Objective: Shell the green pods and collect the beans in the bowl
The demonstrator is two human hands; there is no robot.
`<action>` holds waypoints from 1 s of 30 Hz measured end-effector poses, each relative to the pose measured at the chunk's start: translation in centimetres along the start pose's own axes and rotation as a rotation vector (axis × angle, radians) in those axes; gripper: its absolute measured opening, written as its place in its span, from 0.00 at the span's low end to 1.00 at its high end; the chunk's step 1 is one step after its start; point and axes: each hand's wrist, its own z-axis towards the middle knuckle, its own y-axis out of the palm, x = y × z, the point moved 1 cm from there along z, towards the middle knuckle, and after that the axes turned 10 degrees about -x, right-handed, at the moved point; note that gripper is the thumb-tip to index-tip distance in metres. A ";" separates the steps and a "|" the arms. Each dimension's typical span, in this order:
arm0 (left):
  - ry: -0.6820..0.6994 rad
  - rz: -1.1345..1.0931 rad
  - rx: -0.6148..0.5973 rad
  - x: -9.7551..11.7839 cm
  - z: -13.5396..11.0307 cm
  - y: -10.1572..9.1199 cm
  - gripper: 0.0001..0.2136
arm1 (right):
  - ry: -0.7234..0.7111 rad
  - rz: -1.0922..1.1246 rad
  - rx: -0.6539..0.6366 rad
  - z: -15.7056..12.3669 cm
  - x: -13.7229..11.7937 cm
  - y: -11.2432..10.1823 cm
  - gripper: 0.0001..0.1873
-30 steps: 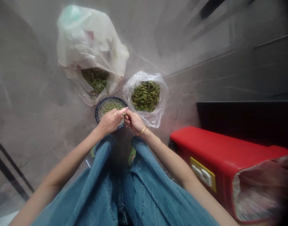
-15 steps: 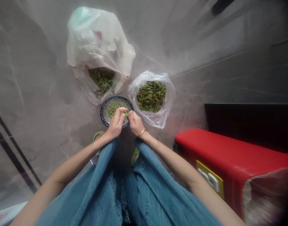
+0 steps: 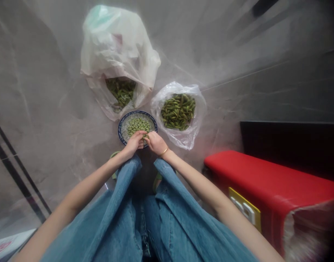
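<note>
My left hand (image 3: 134,142) and my right hand (image 3: 156,143) meet over the near rim of a blue-edged plate (image 3: 121,136). Fingers of both hands are pinched together around a small green soybean pod (image 3: 145,136), mostly covered by the fingertips. Shelled green soybeans (image 3: 139,124) lie heaped on the plate. Just right of it, a clear plastic bag (image 3: 200,109) stands with its mouth spread, full of green pods (image 3: 178,111). Behind the plate, a larger whitish plastic bag (image 3: 115,47) gapes toward me, with more pods (image 3: 121,91) inside.
Grey tiled floor (image 3: 52,120) lies under everything. A red box-like object (image 3: 259,174) with a yellow label stands at the right, by a dark panel (image 3: 289,145). My denim-covered knees (image 3: 128,174) flank my forearms. Something white with red print (image 3: 8,242) shows at the lower left.
My hands have drawn closer together and slightly nearer to me, with the left fingers now bent more over the plate's near edge. The whole view has shifted a little.
</note>
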 end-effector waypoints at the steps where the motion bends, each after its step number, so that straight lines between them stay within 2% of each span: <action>1: -0.028 -0.012 -0.036 0.2 0.1 -0.2 0.05 | -0.023 0.032 -0.014 0.1 0.1 -0.2 0.29; 3: -0.065 -0.047 -0.113 0.4 0.4 -0.5 0.05 | -0.017 0.158 -0.015 0.3 0.2 -0.5 0.31; 6: -0.036 -0.085 -0.203 0.6 0.6 -0.7 0.07 | 0.169 0.519 0.017 0.9 0.1 -0.8 0.32; 8: 0.084 0.009 -0.215 0.9 0.6 -0.7 0.11 | 0.323 0.820 0.003 1.3 -0.2 -0.9 0.32; 11: 0.320 0.371 -0.217 1.4 0.2 -0.9 0.18 | 0.436 1.123 -0.066 1.8 -0.6 -1.4 0.34; 13: 0.410 0.608 -0.242 1.9 0.0 -1.1 0.23 | 0.459 1.187 -0.088 1.9 -0.7 -1.9 0.35; 16: 0.453 0.799 -0.274 2.5 -0.3 -1.4 0.26 | 0.453 1.219 -0.083 2.0 -1.0 -2.4 0.35; 18: 0.440 0.792 -0.301 2.8 -0.6 -1.4 0.25 | 0.440 1.246 -0.103 1.9 -1.4 -2.6 0.35; 21: 0.390 0.650 -0.331 2.9 -1.0 -0.8 0.24 | 0.474 1.342 -0.181 1.9 -2.2 -2.9 0.35; 25: 0.447 0.627 -0.214 3.0 -1.8 0.3 0.21 | 0.489 1.444 -0.220 1.9 -2.8 -3.5 0.34; 28: 0.471 0.695 -0.102 2.9 -1.9 0.6 0.19 | 0.418 1.382 -0.183 2.0 -2.7 -3.8 0.32; 30: 0.468 0.721 -0.070 2.9 -1.8 0.6 0.19 | 0.372 1.315 -0.163 1.9 -2.6 -3.9 0.31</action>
